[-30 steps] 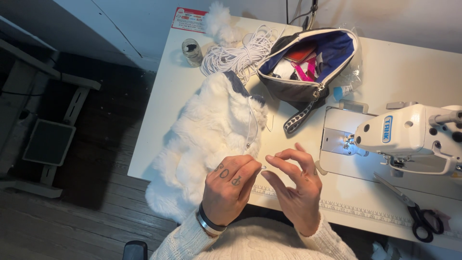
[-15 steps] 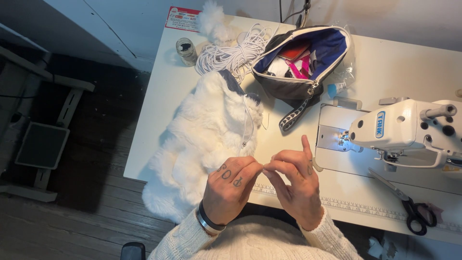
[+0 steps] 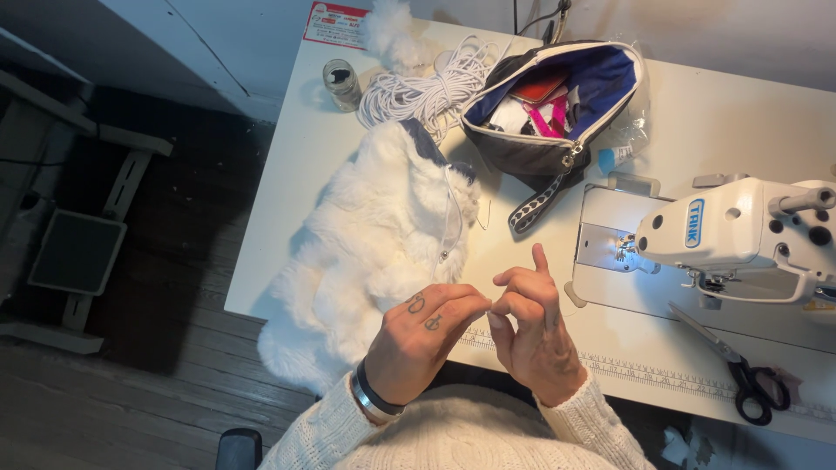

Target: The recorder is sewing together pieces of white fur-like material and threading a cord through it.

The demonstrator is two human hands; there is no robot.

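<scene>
You are holding both hands together just above the near edge of the white counter (image 3: 697,122), fingertips almost meeting. Your left hand (image 3: 418,335) is curling its fingers inward, thumb and forefinger pinching shut toward the right; whatever sits in that pinch is too fine to make out. Your right hand (image 3: 531,335) is pinching likewise at its thumb and bent forefinger, while one finger is sticking straight up toward twelve o'clock. A dark wristband (image 3: 374,396) is circling your left wrist.

At about eleven o'clock from your hands, the white fur piece (image 3: 374,244) is lying on the counter, its lower end hanging over the near edge; your left hand is hovering just beside or over its right border, and I cannot tell whether it is touching. At twelve o'clock from the fur, a coil of white cord (image 3: 427,87) is resting beside a small glass jar (image 3: 341,83). At one o'clock from your hands, an open zip pouch (image 3: 557,104) with a blue lining is sitting with its strap trailing toward you. At two to three o'clock, the white sewing machine (image 3: 740,239) is standing with its needle light glowing. At four o'clock from the machine's needle, black-handled scissors (image 3: 740,374) are lying on the printed ruler strip (image 3: 644,374) running along the counter's front.
</scene>
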